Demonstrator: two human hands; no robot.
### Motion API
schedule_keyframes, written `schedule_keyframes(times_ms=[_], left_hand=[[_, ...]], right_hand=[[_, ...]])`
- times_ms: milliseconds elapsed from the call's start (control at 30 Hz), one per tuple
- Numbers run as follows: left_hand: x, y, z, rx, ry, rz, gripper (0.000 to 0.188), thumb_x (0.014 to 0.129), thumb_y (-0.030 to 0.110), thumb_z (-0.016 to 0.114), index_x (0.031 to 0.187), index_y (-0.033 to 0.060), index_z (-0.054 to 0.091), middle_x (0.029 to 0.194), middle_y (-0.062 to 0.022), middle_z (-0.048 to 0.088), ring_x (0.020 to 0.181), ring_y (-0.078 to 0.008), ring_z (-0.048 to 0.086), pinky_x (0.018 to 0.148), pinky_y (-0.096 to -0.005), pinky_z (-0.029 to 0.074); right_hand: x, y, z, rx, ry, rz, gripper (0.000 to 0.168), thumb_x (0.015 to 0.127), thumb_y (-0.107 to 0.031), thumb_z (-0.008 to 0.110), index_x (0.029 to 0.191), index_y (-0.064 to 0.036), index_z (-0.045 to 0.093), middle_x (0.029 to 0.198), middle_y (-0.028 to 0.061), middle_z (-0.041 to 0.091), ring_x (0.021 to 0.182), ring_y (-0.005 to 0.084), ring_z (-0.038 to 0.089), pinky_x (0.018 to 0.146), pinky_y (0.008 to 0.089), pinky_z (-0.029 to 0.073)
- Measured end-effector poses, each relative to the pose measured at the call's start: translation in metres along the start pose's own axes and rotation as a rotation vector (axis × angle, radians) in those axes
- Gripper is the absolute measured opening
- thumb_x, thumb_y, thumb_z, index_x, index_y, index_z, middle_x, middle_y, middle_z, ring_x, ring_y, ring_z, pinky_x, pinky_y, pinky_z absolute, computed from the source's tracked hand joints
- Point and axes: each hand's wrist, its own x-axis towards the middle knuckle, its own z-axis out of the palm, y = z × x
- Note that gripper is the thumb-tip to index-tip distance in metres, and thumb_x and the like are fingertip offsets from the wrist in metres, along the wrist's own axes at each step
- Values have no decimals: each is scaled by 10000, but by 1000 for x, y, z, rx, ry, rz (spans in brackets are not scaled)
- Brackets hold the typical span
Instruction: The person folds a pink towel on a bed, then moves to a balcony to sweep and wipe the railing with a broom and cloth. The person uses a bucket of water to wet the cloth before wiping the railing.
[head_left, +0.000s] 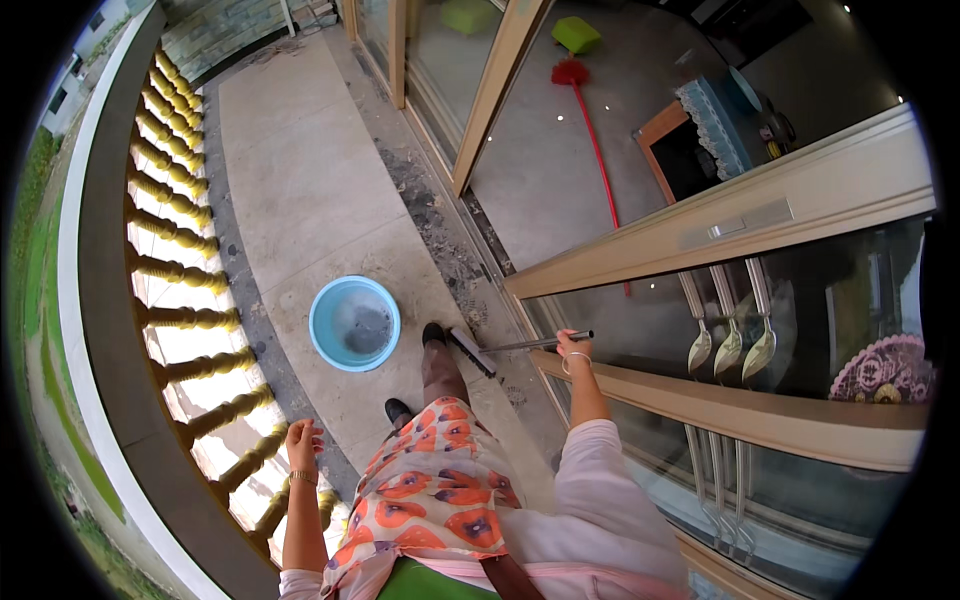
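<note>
My right hand (574, 345) grips the metal handle of a floor scrub brush (472, 352) near its upper end. The brush head rests on the floor beside my forward shoe, its bristles facing the door track. My left hand (303, 444) hangs at my side near the balusters, holding nothing, with its fingers loosely curled and apart. Ahead of me stands a round light-blue plastic basin (354, 279) with cloudy, sudsy water (364, 322) in it. Darker grey matter shows in the water; what it is cannot be told.
A balcony railing (112, 315) with yellow balusters (180, 277) curves along the left. Sliding glass doors (720, 202) with tan frames flank me on the right. Indoors, a red-handled duster (592, 142) lies on the floor near a green stool (576, 34). Dark grime marks the floor strip (435, 210) beside the track.
</note>
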Motion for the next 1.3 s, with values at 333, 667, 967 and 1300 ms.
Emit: schedule_keyframes(times_ms=[333,667,967,1300], left_hand=[[21,42,114,99,-130,-154,151,859,214,551,959,100,549,754,-40,619,539,-89,540,469,-214,420],[56,63,150,131,-94,-160,193,883,219,514,982,57,551,747,-58,618,558,-101,550,480,-217,439],[101,-1,150,7,-107,-292,157,883,211,519,946,72,557,772,-41,615,573,-93,540,506,-225,447],[236,-124,162,-251,14,-359,140,892,162,490,996,73,520,778,-43,605,626,-96,554,551,-219,449]], right_hand=[[78,-5,-5,121,311,260,262,723,-221,735,816,-28,584,722,63,578,555,143,531,491,289,494],[55,-7,-3,56,299,372,393,705,-325,750,854,4,595,791,88,578,639,191,555,526,270,498],[52,71,10,-378,116,362,241,761,-241,691,844,-26,621,669,69,599,540,157,557,449,250,453],[-43,74,388,-968,-1203,-674,167,825,-169,568,922,-49,632,831,99,659,769,245,634,683,326,492]])
